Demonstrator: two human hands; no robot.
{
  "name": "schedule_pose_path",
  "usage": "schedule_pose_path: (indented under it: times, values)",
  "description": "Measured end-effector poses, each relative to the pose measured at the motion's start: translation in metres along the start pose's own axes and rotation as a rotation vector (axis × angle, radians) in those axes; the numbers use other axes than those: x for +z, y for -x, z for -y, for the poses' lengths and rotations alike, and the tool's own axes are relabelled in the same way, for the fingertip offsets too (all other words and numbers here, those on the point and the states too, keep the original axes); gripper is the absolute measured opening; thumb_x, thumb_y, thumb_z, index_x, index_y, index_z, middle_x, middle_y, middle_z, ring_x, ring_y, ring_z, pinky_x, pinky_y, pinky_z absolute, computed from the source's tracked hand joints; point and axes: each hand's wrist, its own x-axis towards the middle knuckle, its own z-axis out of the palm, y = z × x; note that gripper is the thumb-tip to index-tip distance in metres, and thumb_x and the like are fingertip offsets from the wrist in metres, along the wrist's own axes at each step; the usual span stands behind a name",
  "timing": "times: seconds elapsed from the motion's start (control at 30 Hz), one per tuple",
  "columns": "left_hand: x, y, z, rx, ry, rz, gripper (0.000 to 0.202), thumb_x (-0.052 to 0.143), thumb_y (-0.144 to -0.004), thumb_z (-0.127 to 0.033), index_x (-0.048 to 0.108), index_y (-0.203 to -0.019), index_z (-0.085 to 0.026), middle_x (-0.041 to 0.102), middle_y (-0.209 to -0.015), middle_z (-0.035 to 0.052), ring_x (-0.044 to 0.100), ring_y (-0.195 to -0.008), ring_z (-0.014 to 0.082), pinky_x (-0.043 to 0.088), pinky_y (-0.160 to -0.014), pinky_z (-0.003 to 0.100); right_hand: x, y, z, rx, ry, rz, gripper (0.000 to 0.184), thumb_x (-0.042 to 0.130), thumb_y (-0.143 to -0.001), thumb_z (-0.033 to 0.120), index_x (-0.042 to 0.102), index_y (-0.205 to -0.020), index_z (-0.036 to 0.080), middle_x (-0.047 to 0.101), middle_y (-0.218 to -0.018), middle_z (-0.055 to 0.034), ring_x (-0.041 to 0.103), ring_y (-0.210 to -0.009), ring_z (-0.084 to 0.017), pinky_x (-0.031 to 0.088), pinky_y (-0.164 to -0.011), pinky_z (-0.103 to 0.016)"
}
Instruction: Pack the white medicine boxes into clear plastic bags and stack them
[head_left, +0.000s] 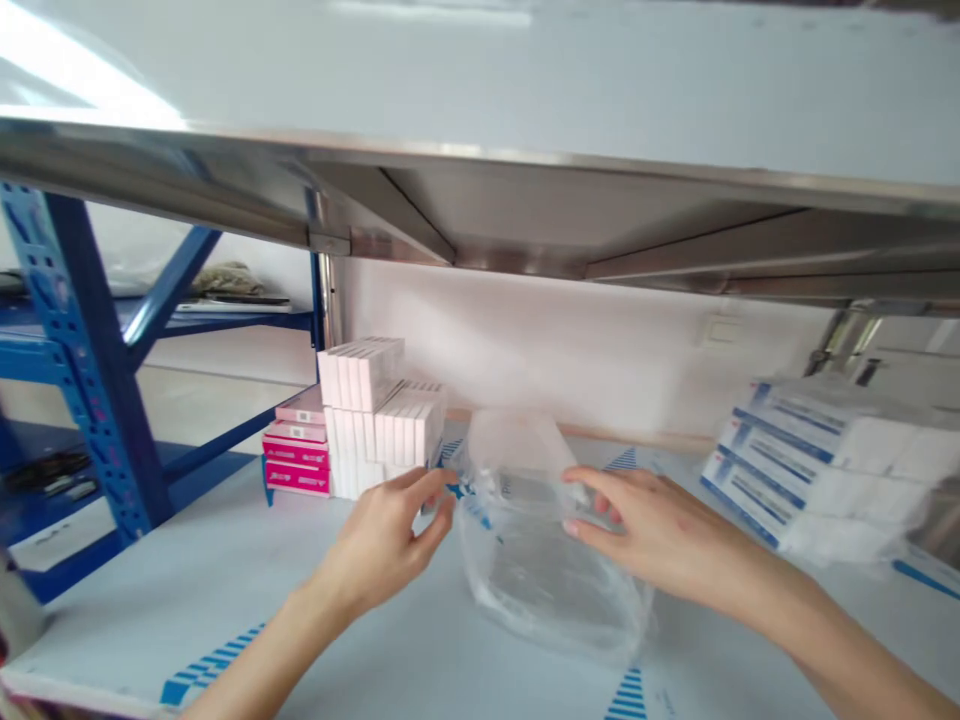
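Note:
A clear plastic bag [555, 580] lies in the middle of the shelf, its near part crumpled and see-through. At its far end is a whitish translucent part [517, 440]; I cannot tell whether that is the bag or something in it. My left hand [394, 535] is by the bag's left edge, thumb and index finger curved and apart. On the opposite side, my right hand [645, 515] reaches in with thumb and index finger spread around the bag's right edge. Neither hand visibly pinches the plastic, though slight blur hides exact contact.
White boxes [360, 430] stand stacked at the back left, beside pink boxes [298, 465]. Plastic-wrapped blue-and-white boxes [787, 460] are at right. A metal upper shelf [480, 80] hangs low above my hands. A blue rack post [90, 350] rises at left.

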Motion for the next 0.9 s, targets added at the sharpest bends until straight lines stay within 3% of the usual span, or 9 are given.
schedule_pose_path:
  times: [0.1, 0.2, 0.37, 0.43, 0.5, 0.63, 0.77, 0.83, 0.9]
  values:
    - [0.021, -0.010, -0.008, -0.193, 0.097, 0.197, 0.036, 0.053, -0.092, -0.040, 0.062, -0.124, -0.025, 0.070, -0.089, 0.0054, 0.066, -0.079, 0.0228, 0.050, -0.069, 0.033, 0.019, 0.001, -0.043, 0.014, -0.059, 0.070, 0.049, 0.060, -0.086, 0.046, 0.063, -0.131, 0.027, 0.069, -0.120, -0.0110, 0.062, -0.115, -0.032, 0.046, -0.100, -0.047]
    - [0.031, -0.025, -0.011, -0.233, 0.308, 0.268, 0.029, 0.057, -0.088, -0.032, 0.063, -0.114, -0.020, 0.066, -0.072, 0.0010, 0.063, -0.066, 0.0182, 0.048, -0.064, 0.030, 0.032, -0.007, -0.063, -0.012, -0.121, 0.052, 0.049, 0.065, -0.083, 0.038, 0.062, -0.130, 0.023, 0.065, -0.129, -0.0117, 0.058, -0.121, -0.032, 0.044, -0.105, -0.048]
    - [0.018, -0.045, -0.046, -0.115, 0.650, 0.253, 0.032, 0.061, -0.090, -0.033, 0.059, -0.120, -0.020, 0.070, -0.079, 0.0014, 0.066, -0.077, 0.0172, 0.053, -0.076, 0.031, 0.037, -0.016, -0.045, -0.253, -0.400, -0.104, 0.056, 0.068, -0.082, 0.029, 0.053, -0.136, 0.028, 0.063, -0.127, -0.0073, 0.064, -0.097, -0.021, 0.051, -0.093, -0.040]
    - [0.014, -0.051, -0.063, 0.018, 0.699, 0.233, 0.031, 0.063, -0.091, -0.033, 0.062, -0.119, -0.021, 0.072, -0.092, 0.0049, 0.068, -0.088, 0.0189, 0.053, -0.085, 0.034, 0.035, -0.019, -0.030, -0.353, -0.590, -0.047, 0.070, 0.071, -0.079, 0.028, 0.043, -0.144, 0.032, 0.065, -0.120, -0.0047, 0.062, -0.078, -0.016, 0.054, -0.076, -0.034]
    - [0.016, -0.055, -0.073, 0.129, 0.759, 0.181, 0.027, 0.064, -0.092, -0.032, 0.065, -0.117, -0.021, 0.072, -0.109, 0.0081, 0.066, -0.102, 0.0213, 0.050, -0.095, 0.037, 0.032, -0.022, -0.018, -0.395, -0.781, 0.029, 0.069, 0.071, -0.080, 0.029, 0.043, -0.142, 0.032, 0.068, -0.104, -0.0020, 0.056, -0.064, -0.013, 0.049, -0.061, -0.029]
    - [0.029, -0.054, -0.066, 0.126, 0.920, 0.071, 0.035, 0.060, -0.095, -0.035, 0.058, -0.128, -0.024, 0.062, -0.130, 0.0118, 0.060, -0.117, 0.0248, 0.049, -0.101, 0.041, 0.027, -0.030, -0.014, -0.212, -1.157, -0.004, 0.027, 0.069, -0.081, 0.040, 0.062, -0.100, 0.024, 0.058, -0.069, 0.0032, 0.049, -0.054, -0.012, 0.039, -0.050, -0.025]
    - [0.043, -0.050, -0.053, 0.104, 0.921, 0.121, 0.049, 0.064, -0.092, -0.038, 0.048, -0.137, -0.028, 0.046, -0.146, 0.0123, 0.056, -0.121, 0.0258, 0.049, -0.099, 0.041, 0.035, -0.039, -0.027, 0.066, -1.558, -0.162, 0.033, 0.082, -0.063, 0.038, 0.054, -0.072, 0.022, 0.052, -0.063, 0.0051, 0.049, -0.055, -0.012, 0.039, -0.050, -0.024]
    - [0.048, -0.050, -0.053, 0.130, 0.885, 0.158, 0.049, 0.069, -0.089, -0.034, 0.051, -0.133, -0.027, 0.048, -0.141, 0.0119, 0.057, -0.117, 0.0243, 0.050, -0.097, 0.039, 0.041, -0.040, -0.033, 0.122, -1.668, -0.174, 0.037, 0.085, -0.058, 0.036, 0.052, -0.068, 0.022, 0.053, -0.063, 0.0051, 0.051, -0.056, -0.012, 0.042, -0.053, -0.025]
    - [0.050, -0.052, -0.054, 0.117, 0.861, 0.163, 0.028, 0.069, -0.089, -0.030, 0.060, -0.114, -0.021, 0.058, -0.121, 0.0098, 0.059, -0.105, 0.0209, 0.051, -0.089, 0.035, 0.046, -0.039, -0.038, 0.143, -1.663, -0.105, 0.035, 0.083, -0.060, 0.039, 0.053, -0.069, 0.022, 0.054, -0.064, 0.0049, 0.052, -0.058, -0.013, 0.045, -0.057, -0.026]
